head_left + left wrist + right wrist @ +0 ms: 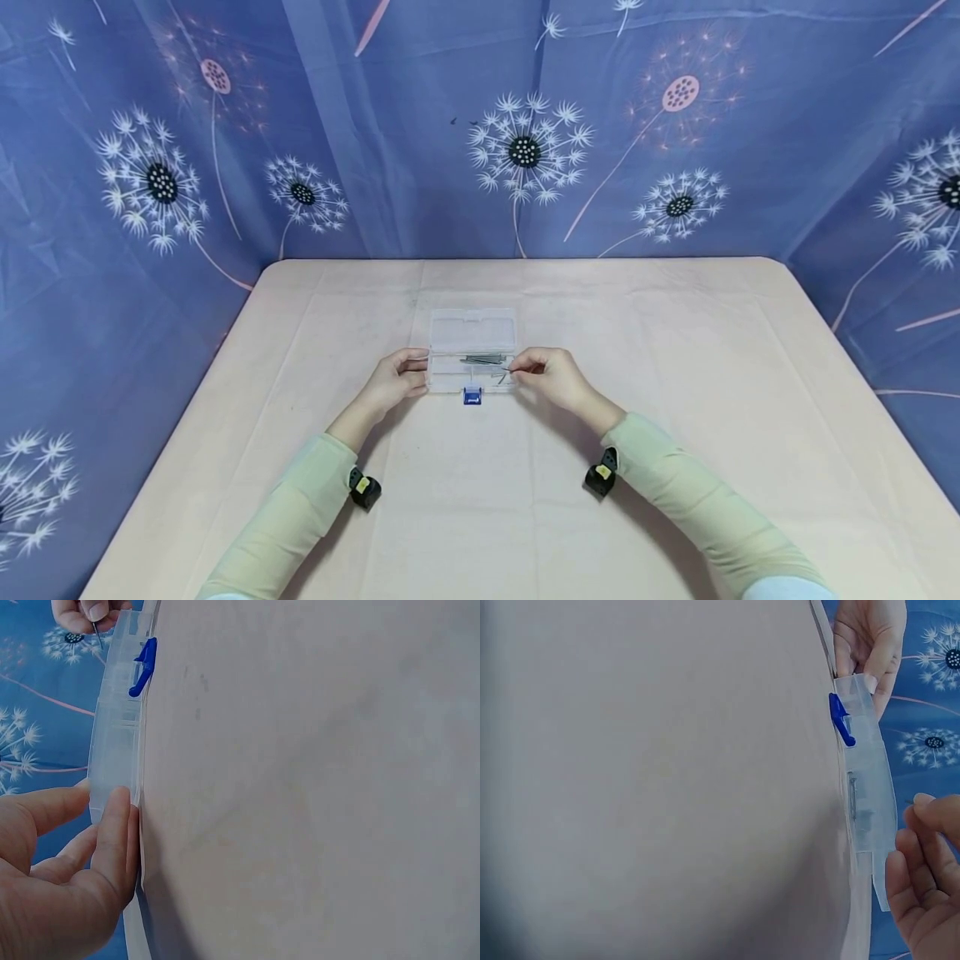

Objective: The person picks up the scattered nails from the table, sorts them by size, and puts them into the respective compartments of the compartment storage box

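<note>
A small clear plastic box with a blue clip lies open in the middle of the pale pink worktop. The left hand holds the box's left end with curled fingers. The right hand pinches a thin grey metal nail over the box, where more nails lie.

The bench has lots of bare room on every side of the little clear box. The box's open lid stands up at the back, so that way in is blocked. The left hand and right hand crowd both ends. A blue latch sticks out in front.
</note>
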Action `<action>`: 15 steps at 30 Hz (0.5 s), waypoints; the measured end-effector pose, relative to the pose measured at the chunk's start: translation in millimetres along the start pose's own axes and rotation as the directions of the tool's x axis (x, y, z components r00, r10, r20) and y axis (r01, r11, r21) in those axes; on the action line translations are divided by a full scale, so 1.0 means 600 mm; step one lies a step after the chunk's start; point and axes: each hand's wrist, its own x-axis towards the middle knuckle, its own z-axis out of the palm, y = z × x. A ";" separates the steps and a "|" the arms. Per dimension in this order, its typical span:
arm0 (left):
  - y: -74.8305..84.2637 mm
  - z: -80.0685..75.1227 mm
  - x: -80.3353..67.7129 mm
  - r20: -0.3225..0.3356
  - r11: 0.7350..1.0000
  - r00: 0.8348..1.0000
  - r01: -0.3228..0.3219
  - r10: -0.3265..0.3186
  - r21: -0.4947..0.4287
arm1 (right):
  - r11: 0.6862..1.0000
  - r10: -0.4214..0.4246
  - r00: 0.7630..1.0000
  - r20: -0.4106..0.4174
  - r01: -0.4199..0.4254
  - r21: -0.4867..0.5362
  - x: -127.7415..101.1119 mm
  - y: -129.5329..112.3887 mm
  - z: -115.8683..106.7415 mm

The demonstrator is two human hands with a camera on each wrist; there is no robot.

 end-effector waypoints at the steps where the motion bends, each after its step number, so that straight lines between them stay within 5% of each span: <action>1: 0.000 0.000 0.000 -0.001 1.000 1.000 -0.001 0.001 0.002 | 1.000 -0.004 1.000 0.001 0.004 -0.006 0.001 -0.001 0.001; 15: -0.001 0.001 0.000 0.000 1.000 1.000 -0.004 0.004 -0.002 | 0.997 -0.039 0.999 0.022 0.041 -0.060 0.006 -0.001 0.004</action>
